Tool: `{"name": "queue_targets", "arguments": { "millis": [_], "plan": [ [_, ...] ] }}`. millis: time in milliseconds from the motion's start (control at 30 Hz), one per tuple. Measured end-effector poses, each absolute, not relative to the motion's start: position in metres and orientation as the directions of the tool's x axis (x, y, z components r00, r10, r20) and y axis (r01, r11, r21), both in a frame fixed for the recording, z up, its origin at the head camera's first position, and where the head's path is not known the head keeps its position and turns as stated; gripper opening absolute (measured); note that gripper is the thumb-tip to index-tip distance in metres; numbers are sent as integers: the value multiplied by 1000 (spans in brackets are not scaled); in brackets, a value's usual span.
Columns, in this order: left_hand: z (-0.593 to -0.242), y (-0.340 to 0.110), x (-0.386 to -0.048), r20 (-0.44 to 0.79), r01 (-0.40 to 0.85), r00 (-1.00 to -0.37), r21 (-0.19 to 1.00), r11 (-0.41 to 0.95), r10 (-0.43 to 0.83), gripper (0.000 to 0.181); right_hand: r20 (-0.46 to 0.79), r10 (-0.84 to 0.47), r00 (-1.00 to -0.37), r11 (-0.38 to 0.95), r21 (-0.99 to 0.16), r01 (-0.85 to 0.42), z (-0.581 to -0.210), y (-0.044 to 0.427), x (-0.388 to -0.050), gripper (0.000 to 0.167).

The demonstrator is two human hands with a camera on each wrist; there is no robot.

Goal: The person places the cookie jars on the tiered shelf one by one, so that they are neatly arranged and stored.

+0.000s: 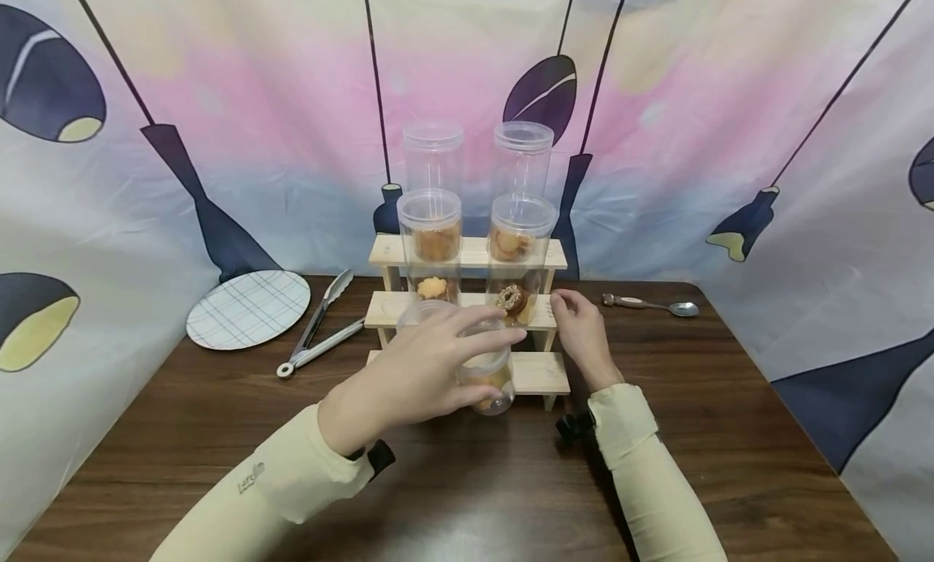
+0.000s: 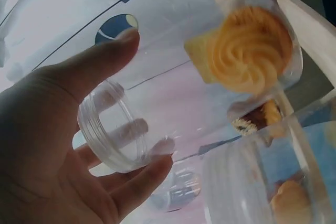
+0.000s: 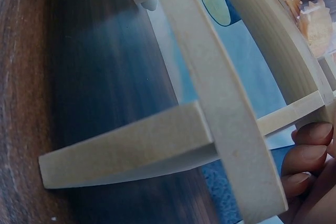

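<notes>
My left hand (image 1: pixel 426 355) grips a clear plastic jar (image 1: pixel 496 404) around its lid (image 2: pixel 113 127), thumb on one side and fingers on the other. A swirled cookie (image 2: pixel 249 51) shows inside this jar, at the front of the lowest tier. Beside it, another jar lid (image 1: pixel 419 311) is mostly hidden behind my left hand. My right hand (image 1: pixel 584 331) holds the right end of the middle tier of a wooden stand (image 1: pixel 543 371); its curled fingers (image 3: pixel 307 156) lie against the wood. On the middle tier stand two jars of cookies (image 1: pixel 430 213) (image 1: pixel 522 217).
Two more lidded jars (image 1: pixel 433 144) (image 1: pixel 523 140) stand on the top tier. To the left lie a checked oval plate (image 1: pixel 248 311) and metal tongs (image 1: pixel 314 347). A spoon (image 1: pixel 649 304) lies right of the stand on the brown table (image 1: pixel 467 497). Patterned cloth (image 1: pixel 292 100) hangs behind.
</notes>
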State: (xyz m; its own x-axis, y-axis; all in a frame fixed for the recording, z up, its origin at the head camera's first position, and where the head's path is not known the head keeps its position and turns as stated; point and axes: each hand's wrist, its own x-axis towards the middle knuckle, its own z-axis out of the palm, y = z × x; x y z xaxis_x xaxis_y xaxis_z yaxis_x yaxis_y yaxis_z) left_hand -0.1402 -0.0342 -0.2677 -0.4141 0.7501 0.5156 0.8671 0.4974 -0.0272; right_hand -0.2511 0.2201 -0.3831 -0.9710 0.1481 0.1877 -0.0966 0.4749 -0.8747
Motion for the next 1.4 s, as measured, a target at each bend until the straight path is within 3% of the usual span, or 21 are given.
{"name": "queue_targets", "arguments": {
  "millis": [133,500,867,1400],
  "plan": [
    [-271,-25,-144,500,862,-431,-18,507,751,61,185,145,-972,486,-869,-93,-382,221,-252,49],
    [-282,1,-151,338,806,-564,30,590,753,62,173,128,-977,494,-865,-89,-382,222,-251,51],
    [-295,11,-162,323,771,-596,-27,636,735,61,183,119,-976,484,-869,-104,-381,222,-250,50],
    [-301,18,-168,345,741,-631,3,672,695,61,182,119,-976,486,-868,-103,-381,223,-251,51]
  ]
}}
